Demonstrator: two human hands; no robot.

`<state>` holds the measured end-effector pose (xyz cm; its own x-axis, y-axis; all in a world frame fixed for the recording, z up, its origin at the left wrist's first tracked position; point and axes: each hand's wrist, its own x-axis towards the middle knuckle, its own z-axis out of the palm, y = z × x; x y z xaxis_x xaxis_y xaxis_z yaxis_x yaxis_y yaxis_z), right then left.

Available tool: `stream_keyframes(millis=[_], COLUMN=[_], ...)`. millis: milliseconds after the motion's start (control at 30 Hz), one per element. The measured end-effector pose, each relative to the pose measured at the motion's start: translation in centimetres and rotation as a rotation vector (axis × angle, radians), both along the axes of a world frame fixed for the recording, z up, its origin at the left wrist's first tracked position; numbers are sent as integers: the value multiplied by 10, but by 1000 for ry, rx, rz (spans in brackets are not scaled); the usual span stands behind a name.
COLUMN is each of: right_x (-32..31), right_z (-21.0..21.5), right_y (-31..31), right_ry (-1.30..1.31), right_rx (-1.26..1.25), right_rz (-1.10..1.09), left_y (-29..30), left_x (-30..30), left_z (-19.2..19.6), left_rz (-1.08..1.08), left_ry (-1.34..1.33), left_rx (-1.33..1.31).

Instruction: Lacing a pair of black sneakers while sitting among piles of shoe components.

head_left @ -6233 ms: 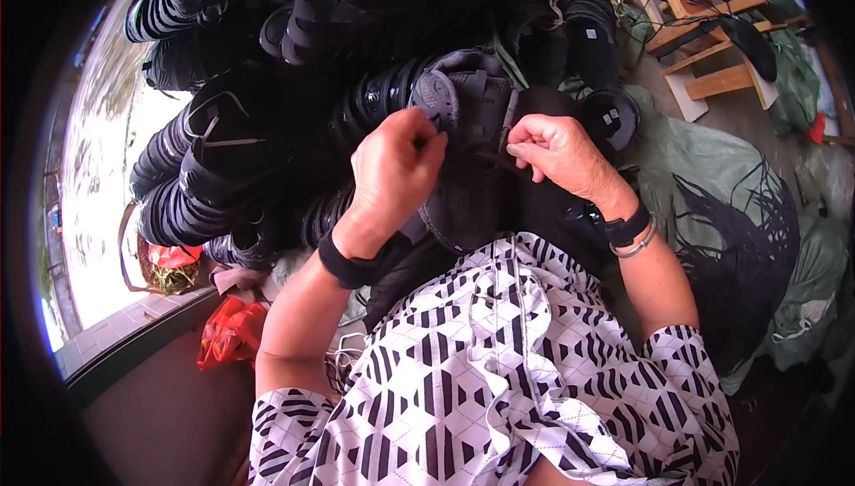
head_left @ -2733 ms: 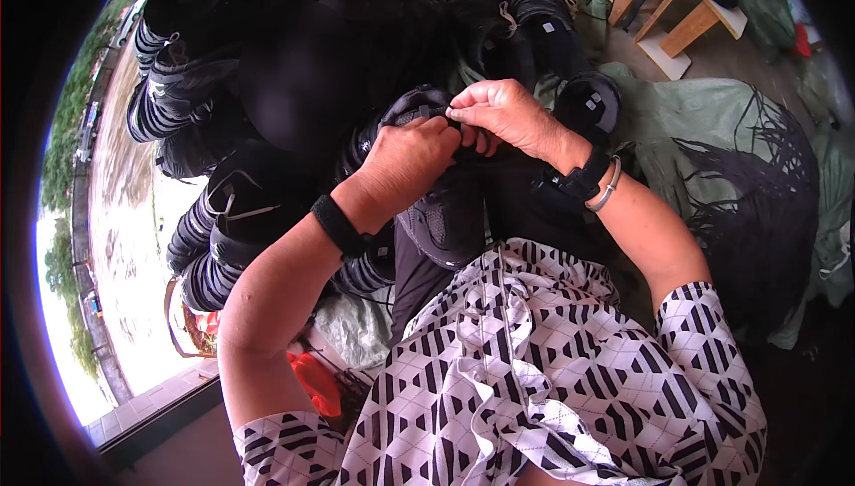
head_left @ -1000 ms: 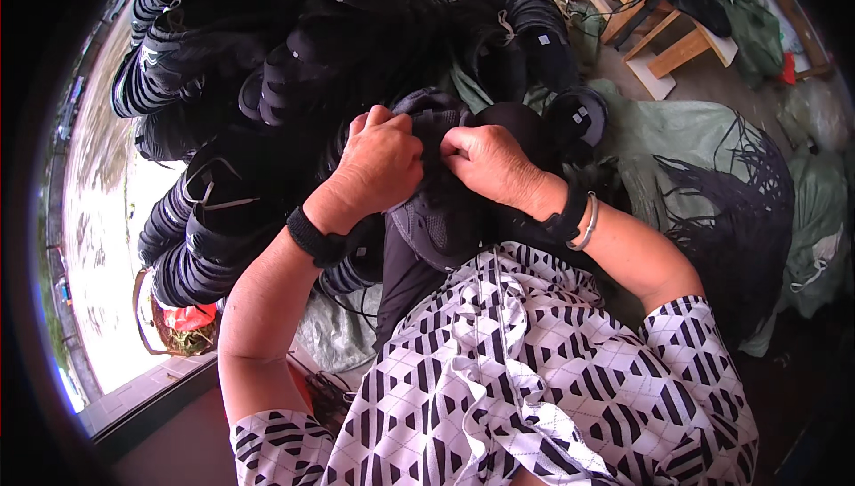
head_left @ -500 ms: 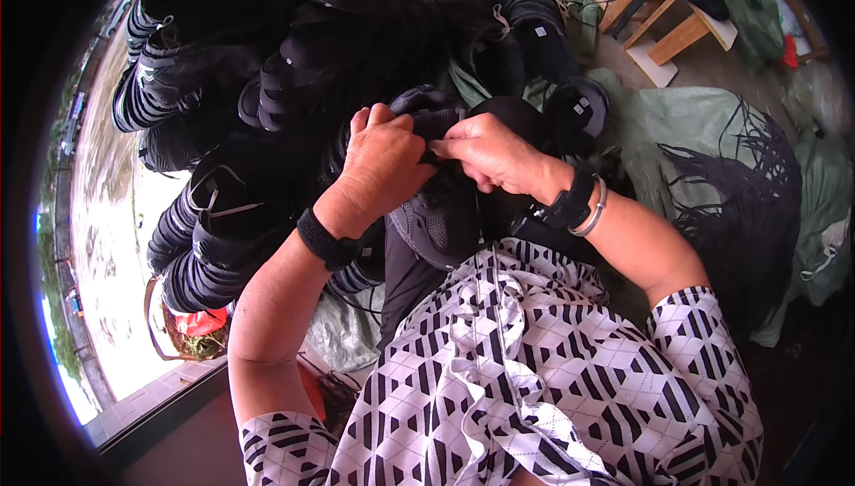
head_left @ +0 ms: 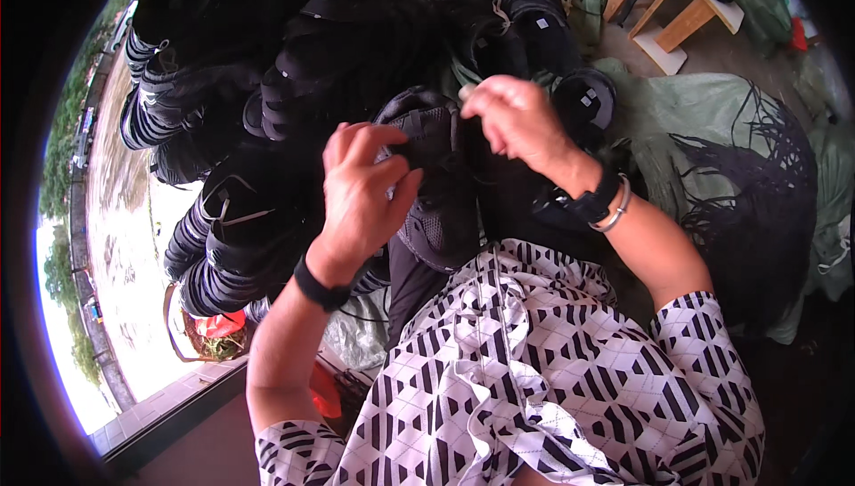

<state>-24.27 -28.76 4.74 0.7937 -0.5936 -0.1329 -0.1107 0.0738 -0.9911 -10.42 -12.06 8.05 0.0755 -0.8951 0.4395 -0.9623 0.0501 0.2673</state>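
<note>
A black and dark grey mesh shoe upper [head_left: 434, 229] rests on my lap, its toe part toward me. My left hand [head_left: 361, 187] is at the left side of this upper, thumb and fingers apart and loosely curved, with nothing visible in them. Above and right of the upper, my right hand [head_left: 521, 127] is raised, its thumb and forefinger pinched together. Motion blurs the fingertips, and what they pinch, perhaps a thin lace, cannot be made out. Black bands circle both wrists.
Stacks of nested black shoe uppers [head_left: 200, 254] crowd the left and far side. Right of me, a bundle of dark laces [head_left: 757, 179] lies over a pale green sack [head_left: 681, 103]. A wooden stool [head_left: 686, 27] stands at the far right.
My hands have moved apart from the opening of the upper. The right rose up and rightward; the left drew back slightly and its fingers opened.
</note>
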Motion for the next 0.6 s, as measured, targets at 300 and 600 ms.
stream_keyframes(millis=[300,600], right_x=[-11,-16], right_z=[-22,-3], right_y=[33,15], right_ry=[105,125], right_rx=[-843,-86], right_rz=[205,327], left_y=[38,53], left_x=[-10,26], left_z=[-18,-33], left_rz=[161,-230], left_ry=[1756,2006], left_rx=[570,-147])
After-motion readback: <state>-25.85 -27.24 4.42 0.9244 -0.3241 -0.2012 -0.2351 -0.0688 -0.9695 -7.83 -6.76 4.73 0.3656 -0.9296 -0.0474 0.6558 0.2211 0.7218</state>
